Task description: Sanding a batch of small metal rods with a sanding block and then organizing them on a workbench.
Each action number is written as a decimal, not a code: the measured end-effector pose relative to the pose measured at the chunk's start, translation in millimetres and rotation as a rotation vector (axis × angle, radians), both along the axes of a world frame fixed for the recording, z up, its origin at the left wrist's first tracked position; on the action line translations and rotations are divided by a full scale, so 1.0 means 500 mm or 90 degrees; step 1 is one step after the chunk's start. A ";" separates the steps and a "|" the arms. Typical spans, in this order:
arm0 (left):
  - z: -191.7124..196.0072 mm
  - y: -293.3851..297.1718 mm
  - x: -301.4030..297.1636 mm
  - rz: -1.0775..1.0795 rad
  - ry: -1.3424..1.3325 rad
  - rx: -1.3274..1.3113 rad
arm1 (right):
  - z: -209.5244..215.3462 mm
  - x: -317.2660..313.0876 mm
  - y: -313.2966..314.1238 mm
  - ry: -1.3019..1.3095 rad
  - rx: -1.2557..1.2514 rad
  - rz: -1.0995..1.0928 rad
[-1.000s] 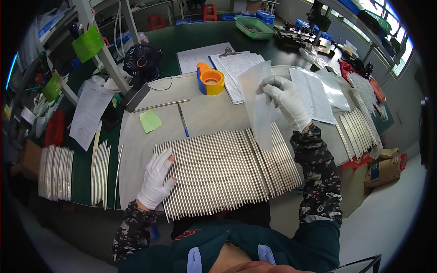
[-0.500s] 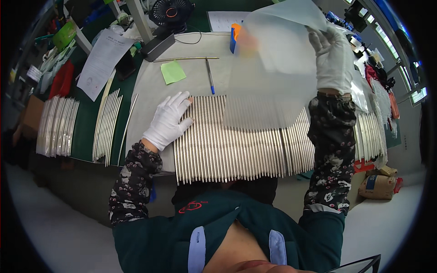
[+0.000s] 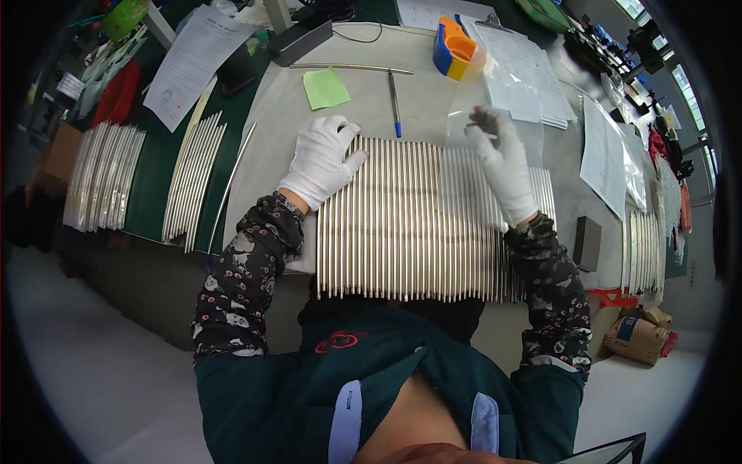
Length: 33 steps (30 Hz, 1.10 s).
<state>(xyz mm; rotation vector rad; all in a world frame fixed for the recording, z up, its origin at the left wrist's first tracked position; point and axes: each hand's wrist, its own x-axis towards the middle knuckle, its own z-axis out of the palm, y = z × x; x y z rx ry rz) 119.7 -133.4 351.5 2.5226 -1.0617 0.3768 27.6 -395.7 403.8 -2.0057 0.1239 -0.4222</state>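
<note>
A wide row of thin shiny metal rods lies side by side along the table's near edge. At the row's upper left corner rests my left hand, white-gloved, fingers loosely bent and the thumb apart, touching the rods. A clear plastic sheet covers the upper right part of the rods and reaches past their far ends. Over this sheet is my right hand, also gloved, with its thumb apart from the bent fingers. Those fingertips are slightly blurred.
Beyond the rods lie a blue pen, a green note, a single rod and a blue-orange tape dispenser. Papers and a dark block sit rightward. More rod groups stand leftward.
My right hand has come down and left, bringing the raised plastic sheet down onto the rods. The whole view has shifted; my left hand remains at the rods' corner.
</note>
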 end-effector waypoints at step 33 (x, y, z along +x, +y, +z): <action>0.102 0.104 -0.152 -0.375 0.161 0.289 | -0.089 -0.408 0.070 0.521 0.594 0.104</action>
